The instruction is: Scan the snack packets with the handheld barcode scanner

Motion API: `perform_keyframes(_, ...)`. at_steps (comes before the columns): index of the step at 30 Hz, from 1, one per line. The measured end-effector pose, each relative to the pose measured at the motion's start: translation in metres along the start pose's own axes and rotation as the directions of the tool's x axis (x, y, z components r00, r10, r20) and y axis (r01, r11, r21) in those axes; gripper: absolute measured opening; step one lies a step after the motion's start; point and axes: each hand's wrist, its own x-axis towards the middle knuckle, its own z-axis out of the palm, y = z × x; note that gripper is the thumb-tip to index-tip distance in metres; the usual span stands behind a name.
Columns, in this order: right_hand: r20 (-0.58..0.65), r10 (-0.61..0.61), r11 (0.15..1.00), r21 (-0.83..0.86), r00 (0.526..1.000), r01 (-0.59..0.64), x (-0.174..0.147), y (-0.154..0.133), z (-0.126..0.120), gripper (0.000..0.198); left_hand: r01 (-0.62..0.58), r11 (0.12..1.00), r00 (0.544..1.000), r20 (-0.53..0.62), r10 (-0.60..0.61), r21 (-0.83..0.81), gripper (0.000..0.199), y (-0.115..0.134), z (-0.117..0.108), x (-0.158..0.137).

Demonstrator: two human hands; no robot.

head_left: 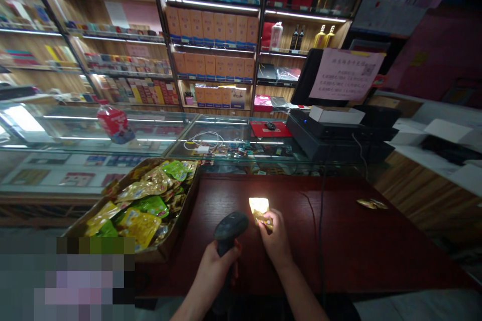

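The left hand (216,267) wraps closed around a scanner's (230,225) handle. Just right of that grip, the right hand (276,241) pinches a brightly lit packet (258,204) between thumb and fingers; whether it touches the table (354,251) I cannot tell. Left of both grips sits a box (162,253) of packets.

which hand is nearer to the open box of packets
The left hand. Gripping the scanner, it is to the right of the box; the right hand, holding a small packet, is farther right over the table.
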Motion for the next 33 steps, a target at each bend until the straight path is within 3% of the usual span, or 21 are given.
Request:
perform_keyframes(23, -0.004, 0.008, 1.000, 0.003, 1.000, -0.008, -0.001, 0.002, -0.001, 0.015, -0.005, 1.000, 0.999, -0.033, 0.005, 0.000, 0.035, 0.001, 0.001, -0.005)
perform_keyframes(26, -0.012, 0.067, 0.997, 0.047, 0.998, -0.066, -0.005, 0.008, 0.002, 0.023, -0.010, 1.000, 1.000, -0.017, 0.010, -0.010, 0.035, 0.002, 0.007, -0.001)
perform_keyframes(31, 0.017, 0.264, 0.919, 0.300, 0.964, -0.257, -0.004, 0.015, 0.006, 0.073, -0.014, 1.000, 1.000, -0.012, 0.014, 0.004, 0.033, -0.001, 0.010, 0.001)
perform_keyframes(33, 0.030, 0.362, 0.870, 0.350, 0.932, -0.349, -0.001, 0.017, 0.003, 0.066, -0.001, 1.000, 1.000, -0.020, 0.001, 0.024, 0.031, 0.000, 0.010, -0.001)
